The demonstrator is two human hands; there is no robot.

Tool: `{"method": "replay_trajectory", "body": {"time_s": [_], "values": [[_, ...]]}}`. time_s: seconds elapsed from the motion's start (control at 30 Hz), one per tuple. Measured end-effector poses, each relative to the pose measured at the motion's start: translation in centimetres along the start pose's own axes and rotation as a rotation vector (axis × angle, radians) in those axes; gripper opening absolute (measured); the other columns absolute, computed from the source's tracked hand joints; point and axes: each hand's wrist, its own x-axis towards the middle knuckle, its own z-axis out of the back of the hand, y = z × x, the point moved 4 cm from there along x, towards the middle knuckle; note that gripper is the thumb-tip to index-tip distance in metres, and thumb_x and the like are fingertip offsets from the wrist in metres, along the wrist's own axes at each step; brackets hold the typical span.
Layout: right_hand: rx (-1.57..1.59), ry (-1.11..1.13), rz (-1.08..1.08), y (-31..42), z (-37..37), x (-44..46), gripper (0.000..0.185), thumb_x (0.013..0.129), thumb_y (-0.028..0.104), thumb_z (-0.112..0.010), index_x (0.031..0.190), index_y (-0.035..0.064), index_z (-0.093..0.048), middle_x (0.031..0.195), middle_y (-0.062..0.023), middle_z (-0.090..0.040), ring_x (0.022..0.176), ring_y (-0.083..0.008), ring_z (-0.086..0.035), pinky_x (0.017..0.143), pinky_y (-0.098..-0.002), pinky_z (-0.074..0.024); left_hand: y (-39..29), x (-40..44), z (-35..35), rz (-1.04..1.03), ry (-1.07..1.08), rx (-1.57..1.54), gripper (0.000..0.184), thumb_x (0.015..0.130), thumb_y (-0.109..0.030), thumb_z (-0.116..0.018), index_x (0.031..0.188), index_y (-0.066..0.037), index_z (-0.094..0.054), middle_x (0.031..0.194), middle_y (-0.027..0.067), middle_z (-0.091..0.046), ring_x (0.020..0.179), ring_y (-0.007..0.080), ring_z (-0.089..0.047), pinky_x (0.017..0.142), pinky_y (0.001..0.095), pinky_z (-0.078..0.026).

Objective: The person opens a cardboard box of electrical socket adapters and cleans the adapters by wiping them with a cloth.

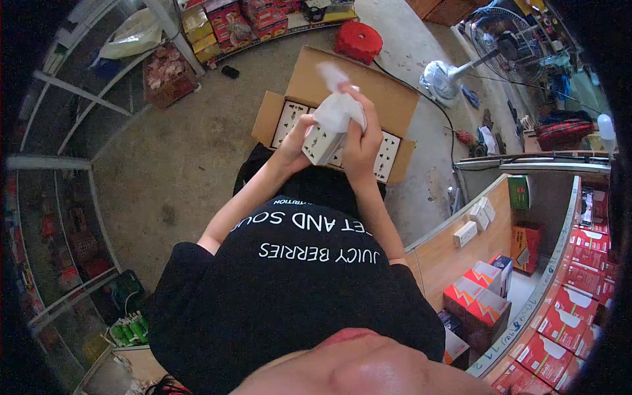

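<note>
My left hand (293, 146) is closed around the near left side of a white multi-socket power strip (321, 145), tilted in front of my body. My right hand (363, 138) is closed on a thin white cloth or tissue (337, 113) that lies over the strip's upper end. One loose corner of it is blurred and sticks up. Under both hands stands an open cardboard box (382, 91) with its flaps spread. More white socket strips (388, 157) lie in it, partly hidden by my hands and the held strip.
A red plastic stool (359, 42) stands beyond the box, and a standing fan (442, 78) to the right. A cable (431, 99) runs over the floor. At right a wooden counter (431, 253) carries white sockets (465, 234) and red boxes (477, 299). Glass shelving (49, 164) lines the left.
</note>
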Motion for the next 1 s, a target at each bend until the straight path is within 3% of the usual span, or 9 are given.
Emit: {"method": "replay_trajectory", "body": {"time_s": [0.03,0.1,0.23,0.5,0.7,0.9,1.0], "values": [[0.0,0.003,-0.001,0.0,0.1,0.1,0.036,0.085,0.0,-0.038,0.118,-0.003,-0.053,0.12,-0.0174,-0.057,0.117,-0.0257,-0.052,0.099,-0.0349,-0.0377,0.2,-0.1,0.2,0.026,-0.034,0.005,0.046,0.091,-0.038,-0.048,0.124,-0.005,-0.048,0.114,0.009,-0.059,0.1,0.0199,-0.061,0.086,0.0356,-0.051],[-0.084,0.063,-0.15,-0.4,0.5,0.4,0.026,0.085,0.004,-0.046,0.109,0.0009,-0.056,0.11,-0.0199,-0.059,0.103,-0.0325,-0.058,0.09,-0.0377,-0.0431,0.6,0.0,0.6,0.059,-0.036,-0.006,0.046,0.092,-0.038,-0.047,0.125,-0.006,-0.047,0.114,0.0089,-0.059,0.1,0.02,-0.061,0.086,0.0356,-0.051],[-0.126,0.127,-0.227,0.1,0.3,1.0,0.023,0.083,0.003,-0.048,0.104,0.0005,-0.057,0.108,-0.021,-0.058,0.101,-0.0342,-0.057,0.089,-0.0402,-0.0429,1.2,0.2,1.5,0.073,-0.129,-0.043,0.044,0.095,-0.037,-0.044,0.125,-0.005,-0.047,0.114,0.0087,-0.059,0.101,0.0201,-0.061,0.087,0.0358,-0.05],[-0.459,0.142,0.107,1.6,-0.8,-1.4,0.046,0.073,-0.008,-0.052,0.118,0.0008,-0.051,0.122,-0.0191,-0.052,0.12,-0.0355,-0.046,0.103,-0.0445,-0.0345,0.2,0.0,0.4,-0.024,-0.032,0.046,0.044,0.095,-0.034,-0.045,0.128,-0.005,-0.045,0.114,0.0073,-0.059,0.102,0.0172,-0.06,0.088,0.0329,-0.049],[-0.549,0.087,0.138,1.3,-1.1,-2.5,0.055,0.069,-0.015,-0.046,0.123,-0.0004,-0.052,0.129,-0.0163,-0.05,0.128,-0.0342,-0.039,0.106,-0.0441,-0.0312,0.4,0.1,0.7,-0.05,0.016,0.052,0.049,0.094,-0.033,-0.047,0.132,-0.003,-0.04,0.121,0.0078,-0.056,0.105,0.0164,-0.058,0.089,0.0314,-0.048],[-0.57,0.073,0.167,0.7,-1.2,-3.1,0.056,0.068,-0.014,-0.048,0.122,-0.0023,-0.051,0.134,-0.017,-0.045,0.134,-0.0372,-0.03,0.109,-0.0464,-0.0273,0.0,0.4,0.3,-0.073,0.052,0.063,0.051,0.094,-0.031,-0.047,0.135,-0.003,-0.036,0.123,0.0084,-0.054,0.107,0.0163,-0.056,0.09,0.0304,-0.047],[-0.506,0.056,0.25,0.1,-1.0,-3.6,0.055,0.067,-0.015,-0.048,0.12,-0.0011,-0.053,0.132,-0.0163,-0.048,0.133,-0.0369,-0.032,0.109,-0.0472,-0.0278,0.0,0.3,0.5,-0.032,0.013,0.127,0.051,0.095,-0.032,-0.046,0.136,-0.003,-0.035,0.125,0.0096,-0.052,0.11,0.0175,-0.055,0.093,0.0313,-0.046]]}}
